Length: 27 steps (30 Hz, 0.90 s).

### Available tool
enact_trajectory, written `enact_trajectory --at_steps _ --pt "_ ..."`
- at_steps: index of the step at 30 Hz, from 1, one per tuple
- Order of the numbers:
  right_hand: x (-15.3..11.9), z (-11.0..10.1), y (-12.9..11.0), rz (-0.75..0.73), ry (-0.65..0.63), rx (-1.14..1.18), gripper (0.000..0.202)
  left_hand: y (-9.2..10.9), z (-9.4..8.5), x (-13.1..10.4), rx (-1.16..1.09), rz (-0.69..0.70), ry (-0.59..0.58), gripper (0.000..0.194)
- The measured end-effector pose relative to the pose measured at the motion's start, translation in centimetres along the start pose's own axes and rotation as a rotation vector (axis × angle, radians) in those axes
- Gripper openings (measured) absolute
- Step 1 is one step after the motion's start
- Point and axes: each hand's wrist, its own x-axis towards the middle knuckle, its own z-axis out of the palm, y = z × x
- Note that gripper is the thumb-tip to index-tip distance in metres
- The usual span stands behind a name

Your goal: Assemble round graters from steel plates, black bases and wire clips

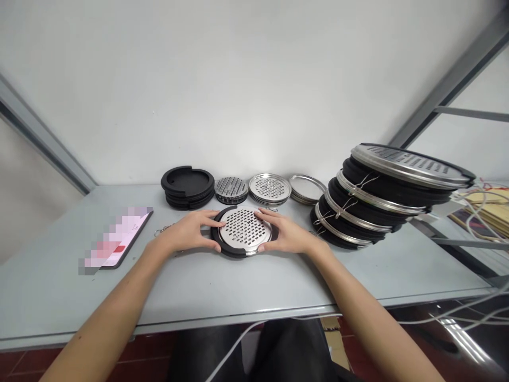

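A round metal grater plate [244,229] with rows of slots lies on the table, set in a black rim [233,251] that shows along its left side. My left hand [194,232] grips the black rim, thumb at the front and fingers behind. Around the metal right edge curls my right hand [287,232], its thumb near the front and fingertips at the back. Behind them stand a stack of black round holders [187,185], dark-edged grater discs [231,189], silver perforated plates [269,188] and plain metal rings or lids [308,188].
A tall leaning stack of assembled graters [382,196] with wire clasps rises at the right. A phone [119,239] lies at the left. Small wire clips [162,230] rest beside my left wrist. The table's front edge [222,320] runs before my legs; cables hang there.
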Motion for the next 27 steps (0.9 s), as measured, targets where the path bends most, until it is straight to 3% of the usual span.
enact_trajectory --at_steps 18,27 --pt "0.4 1.0 -1.4 0.055 0.041 0.043 0.111 0.2 0.1 0.1 -0.048 -0.012 0.021 0.069" --pt "0.4 1.4 -1.1 0.036 0.072 0.069 0.108 1.0 0.0 -0.1 -0.049 -0.046 0.049 0.098"
